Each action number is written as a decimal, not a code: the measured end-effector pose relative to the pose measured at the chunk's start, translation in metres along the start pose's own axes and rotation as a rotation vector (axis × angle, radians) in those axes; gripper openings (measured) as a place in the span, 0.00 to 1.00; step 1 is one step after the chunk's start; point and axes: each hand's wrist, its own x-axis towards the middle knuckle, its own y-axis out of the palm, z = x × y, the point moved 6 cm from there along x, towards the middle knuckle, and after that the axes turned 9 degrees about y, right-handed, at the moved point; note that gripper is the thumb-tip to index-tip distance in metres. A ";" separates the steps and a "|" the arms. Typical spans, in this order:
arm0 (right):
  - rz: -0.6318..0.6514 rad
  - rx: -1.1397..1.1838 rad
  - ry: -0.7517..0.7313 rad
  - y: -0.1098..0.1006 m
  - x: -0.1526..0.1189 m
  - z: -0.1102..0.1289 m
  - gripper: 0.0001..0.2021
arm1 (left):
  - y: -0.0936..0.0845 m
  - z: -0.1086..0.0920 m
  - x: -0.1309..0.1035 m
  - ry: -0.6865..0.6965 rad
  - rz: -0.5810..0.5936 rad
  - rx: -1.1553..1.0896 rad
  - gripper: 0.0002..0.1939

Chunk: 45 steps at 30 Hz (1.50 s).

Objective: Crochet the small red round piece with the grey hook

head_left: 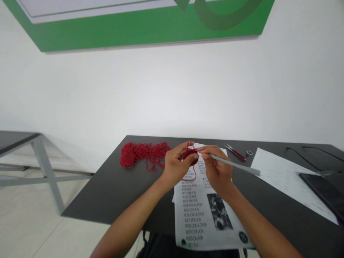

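A small red crochet piece [191,156] is pinched in my left hand [176,161], with red yarn running up over a raised finger. My right hand [217,168] grips a grey-handled crochet hook [239,166], whose tip meets the piece at its upper right edge. The hook's handle sticks out to the right past my hand. A loop of red yarn [195,173] hangs below the piece, over a printed pattern sheet [195,215]. Left of my left hand, a ball and tangle of red yarn [145,154] lies on the dark table.
Red-handled thread snips [236,153] and a small ring [249,153] lie beyond my right hand. Farther right are another printed sheet [285,179], a dark phone or tablet [325,193] and glasses [319,168]. The dark table [107,200] stands against a white wall; another table [16,141] is at the left.
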 end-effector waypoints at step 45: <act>0.130 0.077 -0.132 0.003 0.003 0.004 0.10 | 0.000 -0.001 0.014 -0.050 0.272 -0.486 0.45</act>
